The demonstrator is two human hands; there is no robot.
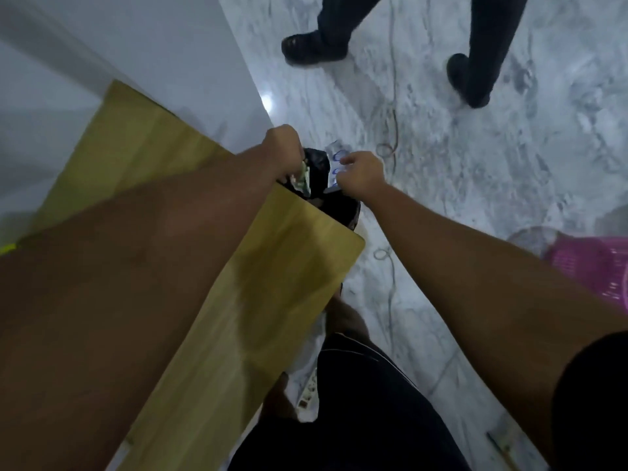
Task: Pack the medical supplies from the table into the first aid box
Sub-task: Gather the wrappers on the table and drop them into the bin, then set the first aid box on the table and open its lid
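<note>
A black bag (317,171) hangs just past the far corner of the wooden bench (210,266), held between both hands; whether it is the first aid box of the task cannot be told, since the picture is blurred. The left hand (283,147) is closed in a fist on the bag's left edge, and crumpled green-and-white packets (303,180) stick out just under its fingers, touching the bag. The right hand (362,175) is closed too, pinching a clear white packet with blue print (334,158) against the bag's right side. The packet's top stands above the bag's mouth.

Both forearms reach out from the near edge of the view, the left one lying across the bench, the right one over the floor. The bench top nearest the bag carries no supplies that can be made out; a yellow-green scrap (7,248) shows at its far left edge.

Below the bag, near the bench's near corner, lies a white plastic bag (311,375) with a white power strip (307,394) on it, beside the person's dark trousers. Beyond the bag, on the marbled white floor (475,164), runs a thin cable (392,130), and another person's dark legs and shoes (314,49) stand well apart from it. A pink basket (598,266) sits on the floor to the right of the bag, far off.
</note>
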